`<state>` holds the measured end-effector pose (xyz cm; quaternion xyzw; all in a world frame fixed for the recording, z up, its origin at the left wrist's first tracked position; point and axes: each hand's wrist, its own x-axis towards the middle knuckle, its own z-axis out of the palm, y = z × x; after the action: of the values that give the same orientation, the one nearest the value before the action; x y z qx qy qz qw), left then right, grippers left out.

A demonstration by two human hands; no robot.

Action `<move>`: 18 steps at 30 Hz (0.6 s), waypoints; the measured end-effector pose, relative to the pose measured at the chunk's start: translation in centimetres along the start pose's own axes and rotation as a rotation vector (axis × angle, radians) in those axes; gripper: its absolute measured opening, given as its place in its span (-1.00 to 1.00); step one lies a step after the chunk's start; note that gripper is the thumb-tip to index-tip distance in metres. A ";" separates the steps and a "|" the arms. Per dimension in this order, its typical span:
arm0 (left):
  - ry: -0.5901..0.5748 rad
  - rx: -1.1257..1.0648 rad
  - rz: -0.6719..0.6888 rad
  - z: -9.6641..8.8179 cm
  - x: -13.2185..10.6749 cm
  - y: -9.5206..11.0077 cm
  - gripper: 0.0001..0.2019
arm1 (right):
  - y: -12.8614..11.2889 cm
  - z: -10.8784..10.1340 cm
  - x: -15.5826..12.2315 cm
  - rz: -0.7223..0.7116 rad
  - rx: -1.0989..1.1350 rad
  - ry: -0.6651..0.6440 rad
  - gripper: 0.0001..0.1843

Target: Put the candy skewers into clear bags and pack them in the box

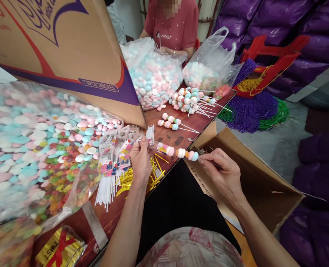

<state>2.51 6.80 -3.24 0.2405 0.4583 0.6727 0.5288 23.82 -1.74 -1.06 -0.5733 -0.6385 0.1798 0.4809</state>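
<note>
A marshmallow candy skewer (pixel 182 152), in pink, white, orange and blue, is stretched between my hands above the table edge. My right hand (pixel 222 174) pinches its right end, below the blue piece. My left hand (pixel 140 159) is closed on the end of a clear printed plastic sleeve (pixel 162 147) that meets the skewer's left end; how far the skewer sits inside it I cannot tell. Beside my left hand lie more printed sleeves (pixel 111 152), white sticks (pixel 106 191) and gold twist ties (pixel 125 181).
Loose candy fills a large plastic bag (pixel 42 148) at left, beside a tall cardboard box (pixel 69 48). Finished skewers (pixel 185 100) lie farther back, near more candy bags (pixel 155 78). A person (pixel 175 26) sits opposite. An open carton (pixel 253 178) stands at right below the table.
</note>
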 end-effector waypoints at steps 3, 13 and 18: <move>-0.034 -0.032 -0.065 -0.2 0.1 0.0 -0.59 | -0.1 0.0 -0.1 -0.008 -0.020 -0.015 -0.88; 0.002 -0.009 -0.099 0.4 -0.6 -0.2 -0.58 | -0.1 -0.1 -0.7 -0.210 -0.182 0.053 -0.83; -0.002 0.010 -0.112 0.7 -1.4 -0.6 -0.61 | -0.3 0.9 -1.6 -0.227 -0.120 0.022 -0.79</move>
<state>3.85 5.73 -3.22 0.2176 0.4738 0.6396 0.5650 22.71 -2.98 -1.92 -0.5271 -0.7036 0.0796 0.4698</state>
